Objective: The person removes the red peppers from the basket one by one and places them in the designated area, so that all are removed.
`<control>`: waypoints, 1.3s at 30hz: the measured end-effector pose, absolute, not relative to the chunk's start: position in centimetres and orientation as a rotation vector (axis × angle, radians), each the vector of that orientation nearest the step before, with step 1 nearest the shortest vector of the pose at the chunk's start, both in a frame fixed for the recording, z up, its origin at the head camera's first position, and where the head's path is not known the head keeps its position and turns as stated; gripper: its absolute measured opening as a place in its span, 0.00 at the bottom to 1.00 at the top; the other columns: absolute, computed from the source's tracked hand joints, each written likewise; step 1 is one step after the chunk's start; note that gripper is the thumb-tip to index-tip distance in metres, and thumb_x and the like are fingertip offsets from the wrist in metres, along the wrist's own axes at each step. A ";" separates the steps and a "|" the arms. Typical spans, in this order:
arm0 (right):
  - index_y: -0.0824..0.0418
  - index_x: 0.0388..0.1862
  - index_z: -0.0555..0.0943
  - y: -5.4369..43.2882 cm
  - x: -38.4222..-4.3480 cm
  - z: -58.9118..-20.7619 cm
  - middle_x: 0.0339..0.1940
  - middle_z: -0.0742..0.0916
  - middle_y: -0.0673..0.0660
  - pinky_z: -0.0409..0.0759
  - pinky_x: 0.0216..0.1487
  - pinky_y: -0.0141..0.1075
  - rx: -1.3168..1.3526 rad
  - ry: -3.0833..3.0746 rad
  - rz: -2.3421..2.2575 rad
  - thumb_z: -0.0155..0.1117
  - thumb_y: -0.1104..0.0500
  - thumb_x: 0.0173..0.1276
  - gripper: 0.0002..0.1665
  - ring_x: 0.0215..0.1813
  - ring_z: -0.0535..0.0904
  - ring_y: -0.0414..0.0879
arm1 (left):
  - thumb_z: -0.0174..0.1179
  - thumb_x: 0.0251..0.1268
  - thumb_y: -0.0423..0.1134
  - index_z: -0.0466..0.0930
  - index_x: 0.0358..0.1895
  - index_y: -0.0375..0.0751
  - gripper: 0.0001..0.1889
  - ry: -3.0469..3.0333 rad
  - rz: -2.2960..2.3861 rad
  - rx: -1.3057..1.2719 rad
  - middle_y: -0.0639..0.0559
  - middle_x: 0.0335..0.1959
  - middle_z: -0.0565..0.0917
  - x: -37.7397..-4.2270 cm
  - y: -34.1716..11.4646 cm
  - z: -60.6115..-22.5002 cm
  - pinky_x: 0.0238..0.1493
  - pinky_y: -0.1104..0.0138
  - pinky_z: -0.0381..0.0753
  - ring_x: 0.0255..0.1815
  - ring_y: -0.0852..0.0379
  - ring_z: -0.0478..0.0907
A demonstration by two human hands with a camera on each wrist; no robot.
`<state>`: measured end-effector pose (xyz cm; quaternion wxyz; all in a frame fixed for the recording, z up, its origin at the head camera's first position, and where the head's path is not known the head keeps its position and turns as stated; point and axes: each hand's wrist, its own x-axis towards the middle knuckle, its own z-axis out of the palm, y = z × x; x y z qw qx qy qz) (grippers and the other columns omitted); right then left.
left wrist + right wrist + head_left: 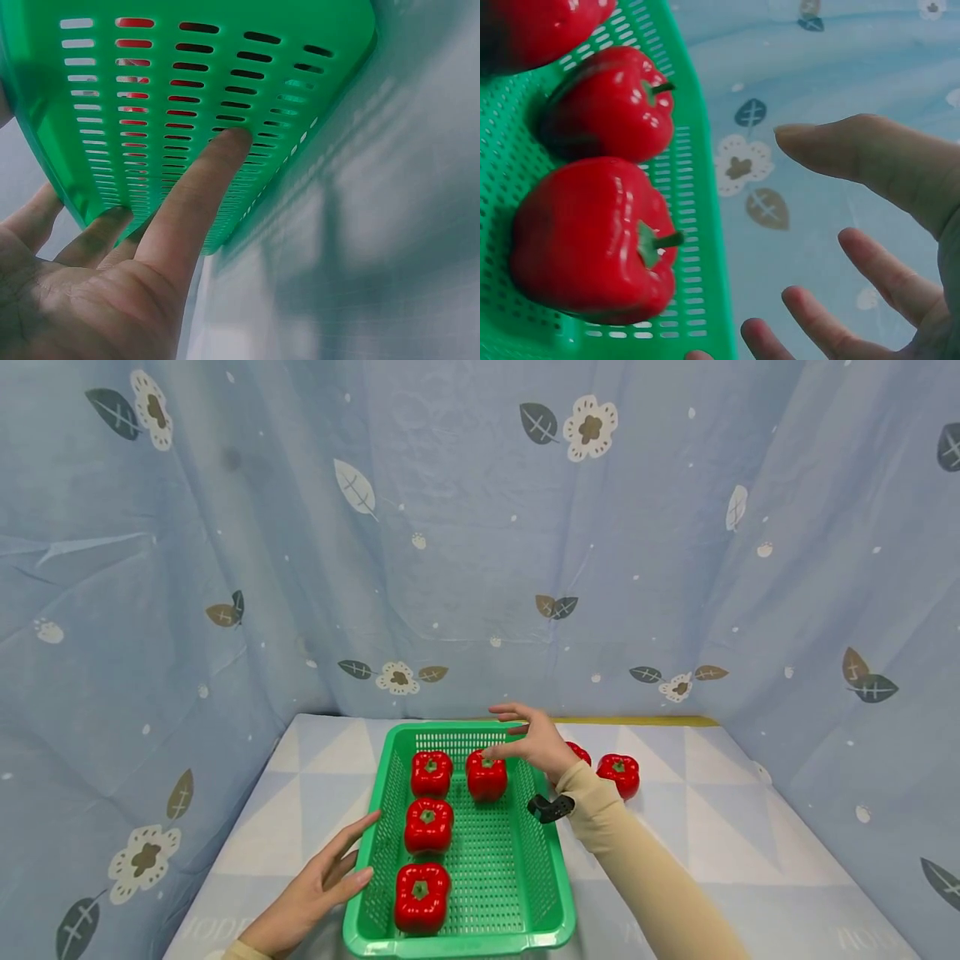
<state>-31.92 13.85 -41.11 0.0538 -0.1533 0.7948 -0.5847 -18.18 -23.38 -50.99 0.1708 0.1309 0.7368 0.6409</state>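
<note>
Beige right sleeve (660,877) comes in from the lower right, with a chunky black band (551,808) at the wrist. It leads up to the right hand (536,742), over by the far right corner of a rectangular green plastic basket with slotted walls (459,947). Nothing in that hand, fingers loosely spread. From the head view its thumb overlaps a shiny, blocky red bell pepper (486,781), but the right wrist cam shows a gap, so they're apart. That one sits inside the basket at the far right. Three matching ones line the left side: far pepper (431,774), middle pepper (428,825), near pepper (421,897), all stem end up. Left hand (318,881) is empty too, fingers stretched out, looks like it's touching the outside of the left wall. Two more red peppers (619,774) are on the white and pale blue triangle-print tablecloth (720,810), right of the basket, one partly hidden by the right hand.
</note>
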 end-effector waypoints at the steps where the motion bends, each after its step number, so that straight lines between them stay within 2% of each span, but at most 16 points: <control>1: 0.57 0.77 0.80 13.7 -31.9 -41.2 0.76 0.77 0.69 0.83 0.65 0.61 -0.459 2.410 -1.783 0.84 0.65 0.63 0.43 0.74 0.73 0.74 | 0.56 0.90 0.41 0.51 0.91 0.59 0.36 2.102 1.816 0.367 0.42 0.91 0.45 -18.2 -23.4 -50.9 0.74 0.36 0.74 0.85 0.22 0.51; 6: 0.60 0.77 0.80 12.9 -31.8 -41.6 0.77 0.76 0.72 0.84 0.64 0.59 -0.434 2.389 -1.774 0.83 0.67 0.63 0.42 0.74 0.72 0.74 | 0.56 0.89 0.43 0.52 0.91 0.60 0.36 2.137 1.796 0.353 0.42 0.91 0.45 -18.2 -23.3 -50.8 0.76 0.29 0.66 0.85 0.18 0.48; 12: 0.63 0.78 0.78 12.2 -31.8 -42.1 0.76 0.75 0.71 0.85 0.62 0.59 -0.435 2.412 -1.705 0.82 0.66 0.64 0.43 0.74 0.71 0.75 | 0.56 0.90 0.42 0.51 0.91 0.59 0.36 2.127 1.798 0.354 0.42 0.91 0.45 -18.2 -23.3 -50.9 0.76 0.30 0.67 0.85 0.17 0.47; 22: 0.63 0.76 0.81 11.5 -32.2 -43.4 0.71 0.78 0.72 0.86 0.53 0.51 -0.393 2.475 -1.620 0.83 0.69 0.57 0.45 0.63 0.77 0.68 | 0.56 0.90 0.42 0.52 0.91 0.60 0.36 2.145 1.800 0.362 0.43 0.91 0.46 -18.1 -23.2 -50.9 0.76 0.28 0.65 0.84 0.17 0.47; 32: 0.63 0.76 0.80 10.9 -32.2 -43.9 0.74 0.77 0.72 0.87 0.60 0.56 -0.354 2.479 -1.555 0.84 0.67 0.59 0.44 0.69 0.78 0.67 | 0.56 0.90 0.42 0.52 0.91 0.60 0.36 2.146 1.803 0.361 0.43 0.91 0.46 -18.1 -23.2 -50.9 0.77 0.28 0.64 0.84 0.17 0.48; 39: 0.63 0.76 0.80 10.7 -32.3 -44.2 0.74 0.77 0.72 0.87 0.60 0.54 -0.323 2.475 -1.528 0.85 0.68 0.57 0.46 0.62 0.83 0.64 | 0.56 0.90 0.41 0.52 0.91 0.60 0.36 2.149 1.809 0.373 0.43 0.91 0.46 -18.1 -23.3 -51.0 0.77 0.29 0.65 0.84 0.17 0.48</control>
